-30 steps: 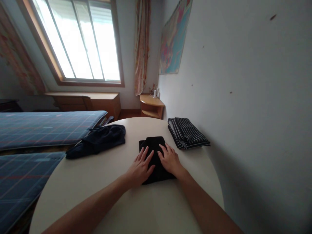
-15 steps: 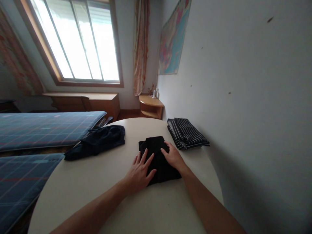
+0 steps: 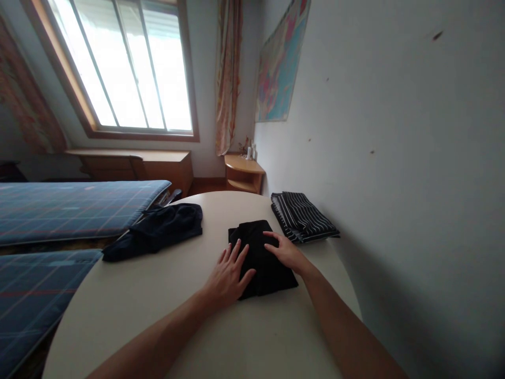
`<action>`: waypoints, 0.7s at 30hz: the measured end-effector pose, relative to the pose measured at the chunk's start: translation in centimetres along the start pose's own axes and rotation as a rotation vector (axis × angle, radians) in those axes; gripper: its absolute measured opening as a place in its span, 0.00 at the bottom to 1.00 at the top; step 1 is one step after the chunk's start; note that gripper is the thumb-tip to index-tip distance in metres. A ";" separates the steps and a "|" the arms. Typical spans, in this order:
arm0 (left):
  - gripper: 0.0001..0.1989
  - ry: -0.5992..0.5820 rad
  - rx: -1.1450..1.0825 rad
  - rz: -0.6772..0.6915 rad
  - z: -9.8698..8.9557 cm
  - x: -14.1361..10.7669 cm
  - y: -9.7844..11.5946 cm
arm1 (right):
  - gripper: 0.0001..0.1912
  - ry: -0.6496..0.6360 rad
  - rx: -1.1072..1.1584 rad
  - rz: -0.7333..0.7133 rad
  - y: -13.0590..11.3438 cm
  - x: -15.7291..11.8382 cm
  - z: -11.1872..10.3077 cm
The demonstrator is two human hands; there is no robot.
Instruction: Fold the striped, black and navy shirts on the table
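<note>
A folded black garment (image 3: 262,268) lies flat on the round white table (image 3: 158,310), its exact kind hidden by the folding. My left hand (image 3: 229,276) rests along its left edge, fingers spread and lying flat, with the fingertips on the cloth. Over the right edge is my right hand (image 3: 288,252), its fingers apart and slightly bent, touching or just above the fabric; I cannot tell which. Neither hand grips the cloth. Close behind my right hand sits a folded black cloth with white stripes (image 3: 303,216).
A dark navy garment (image 3: 165,226) lies crumpled at the table's left edge, partly over it. Blue plaid mattresses (image 3: 79,210) stand beside the table on the left. The white wall (image 3: 414,184) runs close along the right. A wooden corner shelf (image 3: 244,164) is beyond the table.
The black garment has shifted slightly to the right. My right hand has moved a little right and its fingers have opened away from the edge; my left hand has stayed nearly in place.
</note>
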State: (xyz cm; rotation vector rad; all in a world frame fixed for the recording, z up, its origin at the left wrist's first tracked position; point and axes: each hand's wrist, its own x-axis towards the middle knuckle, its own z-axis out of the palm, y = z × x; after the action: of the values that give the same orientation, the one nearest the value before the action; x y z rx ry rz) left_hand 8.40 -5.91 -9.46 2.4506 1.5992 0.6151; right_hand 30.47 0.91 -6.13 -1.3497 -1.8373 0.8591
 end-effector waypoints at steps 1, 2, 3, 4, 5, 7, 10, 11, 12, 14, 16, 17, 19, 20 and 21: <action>0.34 0.014 0.010 -0.004 -0.1 0.3 -0.3 | 0.24 0.006 -0.036 -0.007 -0.2 0.2 -0.3; 0.33 0.027 0.022 -0.015 -0.3 0.6 -0.6 | 0.24 0.008 -0.074 -0.017 -0.5 0.4 -0.6; 0.31 0.040 0.036 -0.038 -0.4 0.9 -0.9 | 0.25 0.008 -0.115 -0.031 -0.8 0.6 -0.9; 0.30 0.051 0.053 -0.071 -0.4 1.2 -1.3 | 0.25 0.009 -0.156 -0.050 -1.2 0.9 -1.3; 0.30 0.058 0.073 -0.112 -0.4 1.4 -1.7 | 0.25 0.009 -0.196 -0.072 -1.6 1.3 -1.7; 0.30 0.045 0.112 -0.183 -0.2 1.7 -2.3 | 0.25 0.019 -0.275 -0.120 -2.4 2.1 -2.5; 0.32 -0.001 0.152 -0.212 0.2 1.7 -2.7 | 0.25 0.025 -0.391 -0.179 -3.6 3.8 -3.7; 0.32 -0.012 0.159 -0.205 0.3 1.6 -2.8 | 0.25 0.024 -0.429 -0.186 -4.0 4.5 -4.1; 0.31 -0.019 0.162 -0.197 0.3 1.6 -2.8 | 0.25 0.022 -0.464 -0.186 -4.4 5.2 -4.5; 0.30 -0.025 0.160 -0.188 0.3 1.5 -2.7 | 0.26 0.021 -0.523 -0.173 -5.2 6.6 -5.4; 0.30 -0.034 0.150 -0.188 0.3 1.5 -2.7 | 0.27 0.019 -0.563 -0.166 -6.0 8.2 -6.4; 0.31 -0.037 0.144 -0.188 0.3 1.6 -2.8 | 0.27 0.019 -0.575 -0.170 -6.3 8.9 -7.0; 0.31 -0.042 0.140 -0.189 0.3 1.6 -2.8 | 0.27 0.031 -0.584 -0.187 -7.0 10.4 -8.5; 0.31 -0.044 0.139 -0.189 0.3 1.7 -2.8 | 0.27 0.038 -0.580 -0.197 -7.3 11.1 -9.3; 0.31 -0.047 0.140 -0.190 0.3 1.7 -2.8 | 0.27 0.046 -0.569 -0.204 -7.5 11.8 -10.2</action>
State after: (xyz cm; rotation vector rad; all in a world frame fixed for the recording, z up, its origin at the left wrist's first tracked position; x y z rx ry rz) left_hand 6.76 -3.17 -10.27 2.3478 1.8863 0.4262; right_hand 32.60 11.57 7.35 -1.4545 -2.2318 0.1956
